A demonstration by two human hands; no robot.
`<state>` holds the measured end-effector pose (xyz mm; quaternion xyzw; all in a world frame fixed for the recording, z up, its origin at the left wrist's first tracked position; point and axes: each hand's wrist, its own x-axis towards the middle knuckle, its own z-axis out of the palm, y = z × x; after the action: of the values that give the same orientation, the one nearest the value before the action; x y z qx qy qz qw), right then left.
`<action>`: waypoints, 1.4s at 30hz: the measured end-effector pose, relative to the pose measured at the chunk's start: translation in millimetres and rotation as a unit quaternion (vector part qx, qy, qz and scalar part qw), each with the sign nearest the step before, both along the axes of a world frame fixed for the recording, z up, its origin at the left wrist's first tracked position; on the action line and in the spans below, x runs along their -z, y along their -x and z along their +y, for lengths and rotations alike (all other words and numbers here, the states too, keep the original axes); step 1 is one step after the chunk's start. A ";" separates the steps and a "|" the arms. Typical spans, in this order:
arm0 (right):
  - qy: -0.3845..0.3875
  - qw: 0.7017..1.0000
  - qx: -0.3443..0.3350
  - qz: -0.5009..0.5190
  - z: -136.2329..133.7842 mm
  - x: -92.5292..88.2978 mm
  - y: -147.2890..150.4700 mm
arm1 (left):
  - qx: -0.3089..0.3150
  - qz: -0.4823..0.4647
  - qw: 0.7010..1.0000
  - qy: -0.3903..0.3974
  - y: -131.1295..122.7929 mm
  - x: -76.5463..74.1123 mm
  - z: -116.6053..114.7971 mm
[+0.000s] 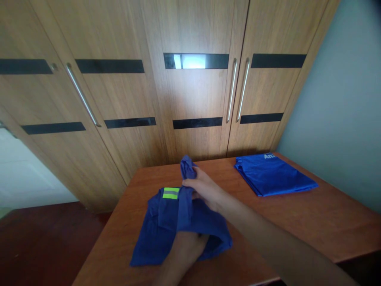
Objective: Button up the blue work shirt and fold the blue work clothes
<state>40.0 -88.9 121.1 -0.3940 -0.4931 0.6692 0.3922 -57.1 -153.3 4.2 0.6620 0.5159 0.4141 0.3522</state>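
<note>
A crumpled blue work garment with a yellow-green reflective strip lies on the wooden table in front of me. My right hand is closed on a bunched fold of the garment and lifts it above the table. My left forearm reaches under the lifted cloth, so my left hand is hidden inside the fabric.
A second blue garment, neatly folded, lies at the table's far right corner near a grey wall. Wooden wardrobe doors with metal handles stand right behind the table. Dark red floor shows at the left.
</note>
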 end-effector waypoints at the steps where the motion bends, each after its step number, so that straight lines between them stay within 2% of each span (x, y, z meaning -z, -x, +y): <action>1: 0.004 0.998 -0.053 0.026 0.0 5.2 10.6 | -0.047 -0.084 0.995 0.035 9.0 3.9 -8.5; 2: 0.007 0.993 -0.110 0.044 -0.1 11.5 19.3 | -0.092 -0.178 0.977 0.075 18.5 8.0 -16.8; 3: 0.005 0.986 -0.158 0.049 -0.2 18.6 26.0 | -0.128 -0.276 0.945 0.119 28.0 11.9 -24.4; 5: -0.026 0.981 -0.192 0.021 -0.9 33.7 32.5 | -0.155 -0.447 0.859 0.196 46.0 18.0 -36.5; 7: -0.088 0.983 -0.158 -0.042 -4.9 46.1 28.9 | -0.124 -0.557 0.785 0.242 61.1 20.6 -43.7; 10: -0.219 0.958 -0.083 -0.163 -25.0 54.9 7.5 | -0.043 -0.646 0.722 0.245 75.9 18.8 -47.0; 12: -0.313 0.916 -0.032 -0.249 -47.5 59.0 -9.7 | -0.002 -0.684 0.691 0.232 80.7 16.0 -46.7; 14: -0.389 0.860 -0.003 -0.331 -70.9 68.9 -22.1 | 0.021 -0.708 0.670 0.224 82.5 14.0 -45.6; 16: -0.444 0.801 0.028 -0.402 -88.6 87.3 -26.7 | 0.025 -0.719 0.663 0.206 82.3 13.4 -44.3; 19: -0.498 0.716 0.114 -0.477 -99.3 121.7 -23.2 | 0.011 -0.716 0.674 0.180 80.3 13.4 -41.5; 21: -0.511 0.680 0.155 -0.502 -98.9 138.9 -20.1 | -0.001 -0.708 0.685 0.168 79.3 11.4 -39.4; 23: -0.514 0.664 0.168 -0.516 -96.6 147.0 -20.5 | -0.020 -0.695 0.699 0.171 79.2 7.0 -38.0; 26: -0.529 0.648 0.150 -0.526 -93.8 146.9 -29.5 | -0.096 -0.659 0.719 0.199 80.1 -0.5 -37.7; 29: -0.545 0.636 0.075 -0.540 -92.2 143.9 -43.8 | -0.180 -0.630 0.721 0.226 81.1 -2.8 -38.7; 31: -0.544 0.632 0.022 -0.552 -91.4 144.9 -52.1 | -0.199 -0.617 0.726 0.228 81.2 -0.6 -39.9; 34: -0.528 0.631 -0.020 -0.568 -90.3 150.5 -59.5 | -0.189 -0.610 0.737 0.224 81.4 3.2 -42.6; 36: -0.518 0.636 -0.036 -0.571 -89.6 153.5 -61.7 | -0.170 -0.620 0.729 0.233 82.7 3.2 -44.9; 39: -0.500 0.653 -0.065 -0.565 -88.7 152.9 -63.9 | -0.140 -0.646 0.710 0.244 87.7 -1.0 -48.5; 42: -0.475 0.680 -0.100 -0.550 -88.2 147.5 -66.9 | -0.123 -0.656 0.709 0.227 95.1 -6.2 -51.3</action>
<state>106.9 -177.1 -26.4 -0.4004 -0.9079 0.0433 0.1158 -152.2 -204.6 10.4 0.0549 0.3100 0.6544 0.6875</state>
